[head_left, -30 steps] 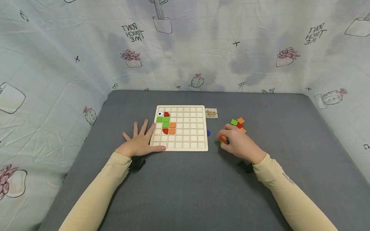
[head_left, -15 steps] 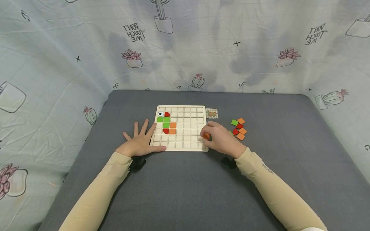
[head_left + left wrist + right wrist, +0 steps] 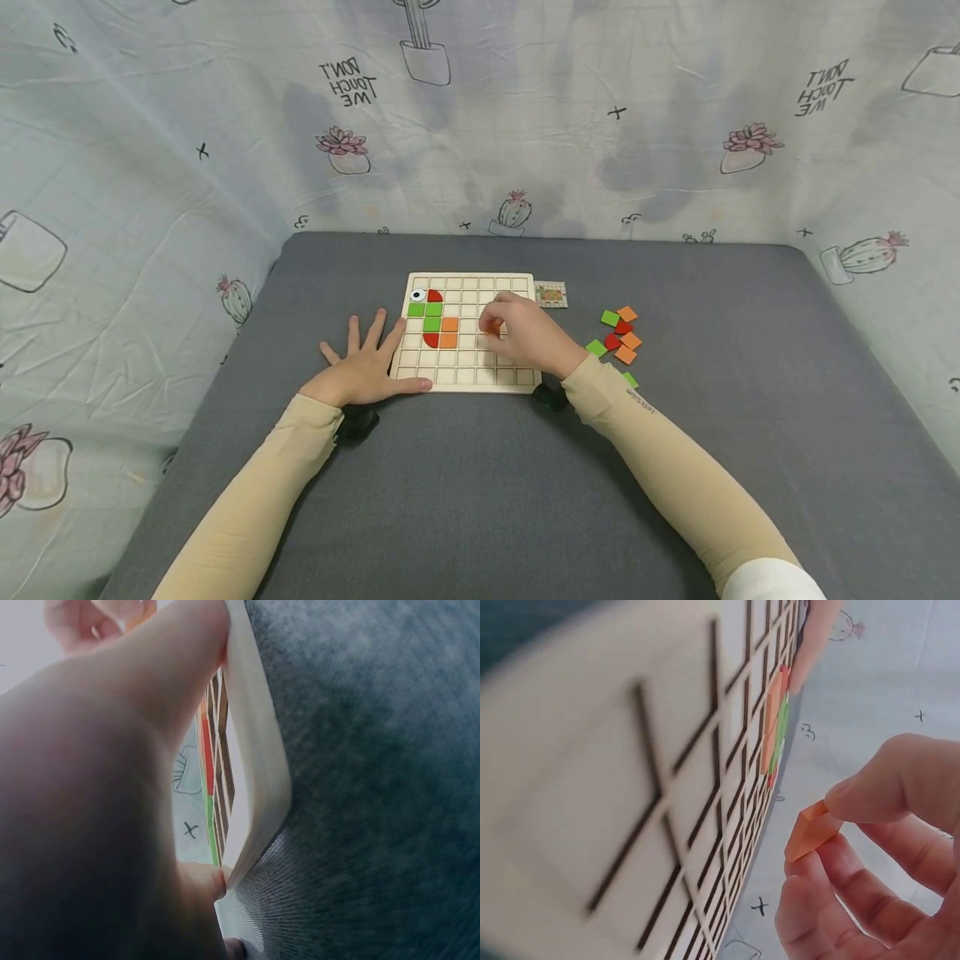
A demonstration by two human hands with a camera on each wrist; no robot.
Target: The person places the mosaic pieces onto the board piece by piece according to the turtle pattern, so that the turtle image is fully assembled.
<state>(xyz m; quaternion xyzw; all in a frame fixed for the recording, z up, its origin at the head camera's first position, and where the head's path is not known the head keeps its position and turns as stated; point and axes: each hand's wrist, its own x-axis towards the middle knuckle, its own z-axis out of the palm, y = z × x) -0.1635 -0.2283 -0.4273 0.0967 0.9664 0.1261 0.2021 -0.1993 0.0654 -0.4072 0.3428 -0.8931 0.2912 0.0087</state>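
We lose the worktop's [image 3: 465,492] near edge and near corners, and part of both arms, to the head view's borders. There, the right hand [image 3: 528,332] hides several cells of the board [image 3: 467,362] and most of the orange tile [image 3: 495,327] in its fingers. Its sleeve [image 3: 660,442] covers part of a green tile [image 3: 631,380] toward the worktop's right edge, and the card [image 3: 551,294] is too small for us to make out. Seen from the left wrist, the left hand [image 3: 362,370] blocks most of the board; from the right, the board's closest corner blurs.
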